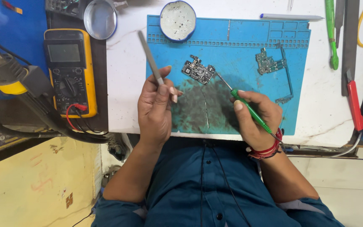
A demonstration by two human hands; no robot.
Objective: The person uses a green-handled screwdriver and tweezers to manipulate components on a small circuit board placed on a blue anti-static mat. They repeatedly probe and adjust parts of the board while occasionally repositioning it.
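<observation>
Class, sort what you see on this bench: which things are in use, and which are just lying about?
In use:
left hand holding grey metal tweezers
right hand holding green-handled soldering iron
small dark circuit board
blue silicone mat

Lying about:
yellow multimeter
second green circuit board
round flux tin
red-handled tool

A white marble-look worktop [122, 84] stands over a pale tiled floor [349, 180].

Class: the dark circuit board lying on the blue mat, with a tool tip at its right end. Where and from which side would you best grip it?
Probably pinch the circuit board by its bare left edges, from the left: it lies flat, and the soldering iron in the right hand occupies its right end.
</observation>
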